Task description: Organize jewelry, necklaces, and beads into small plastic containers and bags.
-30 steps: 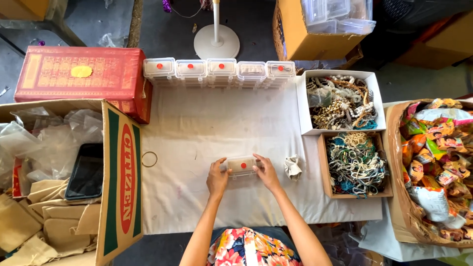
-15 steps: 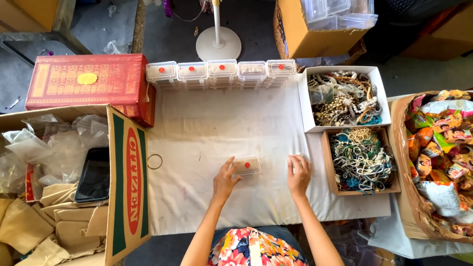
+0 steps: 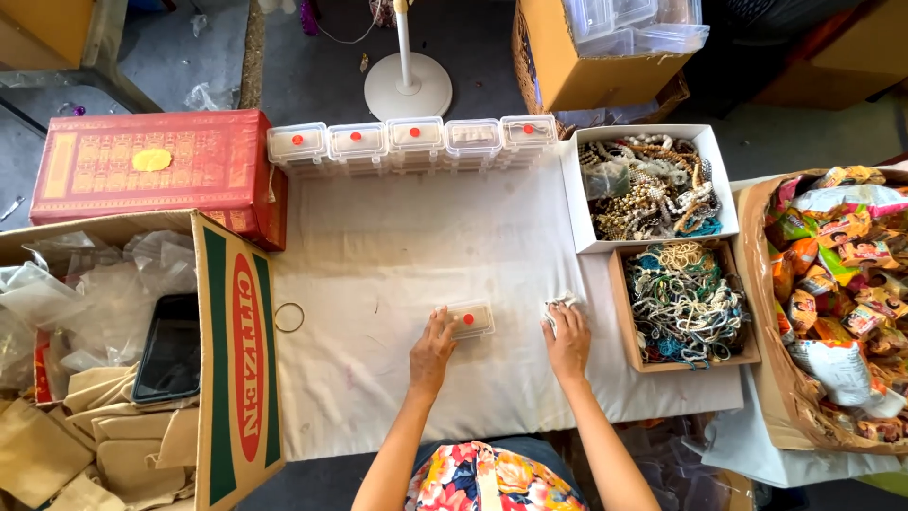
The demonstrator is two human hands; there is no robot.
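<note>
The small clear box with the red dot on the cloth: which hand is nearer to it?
Left. The left hand touches the small clear box at its left end; the right hand is apart, on a white crumpled piece.

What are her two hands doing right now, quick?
Left hand: open, fingertips resting on the small clear box.
Right hand: fingers on the crumpled white cloth; grip cannot be told.

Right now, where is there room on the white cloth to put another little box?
The widest bare patch of cloth lies between the row of clear boxes and the small box by the left hand. It is crowded near the bead trays, beside the right hand.
</note>
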